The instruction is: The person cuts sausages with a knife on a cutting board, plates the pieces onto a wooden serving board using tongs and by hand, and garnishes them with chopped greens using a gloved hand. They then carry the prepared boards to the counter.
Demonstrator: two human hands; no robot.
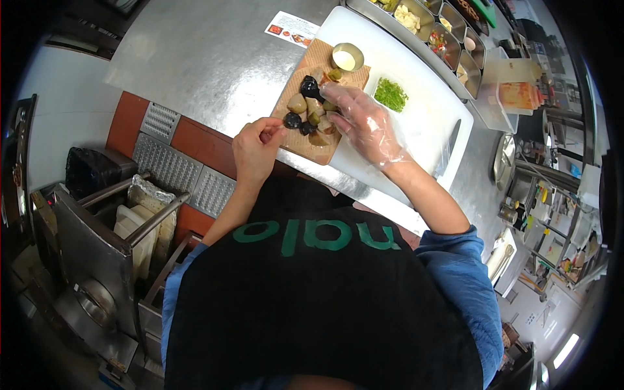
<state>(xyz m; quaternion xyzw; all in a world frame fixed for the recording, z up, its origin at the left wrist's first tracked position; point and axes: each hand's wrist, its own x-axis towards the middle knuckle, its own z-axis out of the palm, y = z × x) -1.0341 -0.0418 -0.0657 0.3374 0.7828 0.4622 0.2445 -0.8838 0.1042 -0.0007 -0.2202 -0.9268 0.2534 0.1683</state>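
Observation:
My left hand point(257, 147), bare, is at the left edge of a paper-lined board point(312, 151), its fingertips pinched beside a dark round piece point(292, 120); whether they hold anything is too small to tell. My right hand point(366, 123) wears a clear plastic glove and hovers over the board's right side, fingers apart, near the pale and dark food pieces point(298, 103). A small metal cup point(348, 57) of creamy sauce stands at the board's far end. Chopped greens point(390, 95) lie in a clear container right of the board.
A white cutting board point(429, 133) lies under the greens, with a knife point(448, 148) at its right side. Metal tubs point(448, 45) of ingredients line the far right. A printed card point(291, 30) rests on the steel counter point(195, 58). Plastic containers point(517, 81) stand farther right.

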